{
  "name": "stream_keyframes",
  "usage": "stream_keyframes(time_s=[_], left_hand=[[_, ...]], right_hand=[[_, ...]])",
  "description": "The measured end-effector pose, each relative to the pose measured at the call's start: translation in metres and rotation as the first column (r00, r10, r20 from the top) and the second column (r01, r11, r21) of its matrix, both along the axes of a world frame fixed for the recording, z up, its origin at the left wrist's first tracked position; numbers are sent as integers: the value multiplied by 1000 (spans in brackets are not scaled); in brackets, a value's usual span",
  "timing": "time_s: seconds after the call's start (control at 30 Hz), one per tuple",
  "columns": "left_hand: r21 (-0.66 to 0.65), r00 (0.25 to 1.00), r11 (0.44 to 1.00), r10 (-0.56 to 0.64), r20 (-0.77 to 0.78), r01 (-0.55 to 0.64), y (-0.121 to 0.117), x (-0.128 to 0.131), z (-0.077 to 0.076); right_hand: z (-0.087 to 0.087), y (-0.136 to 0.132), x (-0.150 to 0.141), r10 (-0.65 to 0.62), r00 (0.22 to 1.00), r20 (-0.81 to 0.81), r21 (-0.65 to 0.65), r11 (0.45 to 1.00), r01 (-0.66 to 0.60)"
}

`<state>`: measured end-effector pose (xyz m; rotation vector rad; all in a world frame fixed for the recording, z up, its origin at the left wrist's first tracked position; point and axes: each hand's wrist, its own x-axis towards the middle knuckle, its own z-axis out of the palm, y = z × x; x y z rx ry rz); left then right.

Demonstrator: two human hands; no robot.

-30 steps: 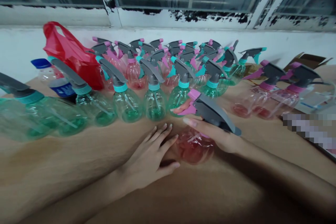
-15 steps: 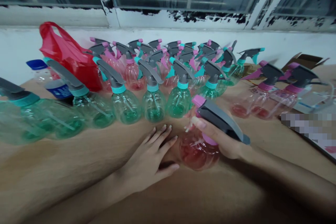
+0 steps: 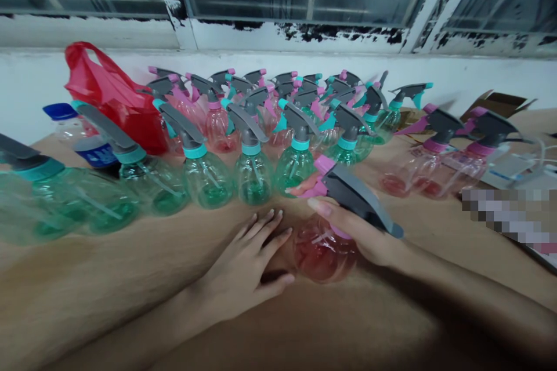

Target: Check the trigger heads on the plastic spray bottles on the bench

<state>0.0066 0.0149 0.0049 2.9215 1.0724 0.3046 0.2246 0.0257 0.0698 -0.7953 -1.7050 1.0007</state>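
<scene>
My right hand (image 3: 365, 232) is closed round the neck of a pink spray bottle (image 3: 324, 252) with a grey head, its index finger stretched out by the pink trigger. The bottle tilts a little, nozzle toward the far left; whether its base touches the table I cannot tell. Flat on the wooden table (image 3: 174, 278), my left hand (image 3: 248, 261) rests with fingers spread, just left of the bottle and holding nothing. Beyond the hands stands a row of green spray bottles, the nearest being a green spray bottle (image 3: 296, 168) with a turquoise collar.
Several more pink and green sprayers stand behind, by the wall. Two pink spray bottles (image 3: 435, 171) are at the right, near an open cardboard box (image 3: 496, 105). At the left are a red plastic bag (image 3: 126, 110) and a blue-capped bottle (image 3: 93, 148).
The pink bottle shifted slightly right and toward me while my right index finger drew in; now it is back left with the finger extended again. My left hand has stayed flat.
</scene>
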Motion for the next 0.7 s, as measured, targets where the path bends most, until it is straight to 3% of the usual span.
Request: stream_keyframes(time_s=[0.7], left_hand=[[-2,1000,1000,6,3,-6,-1,-1,0]], right_hand=[[-2,-1,-1,-9,1000,5,-24,1000,9]])
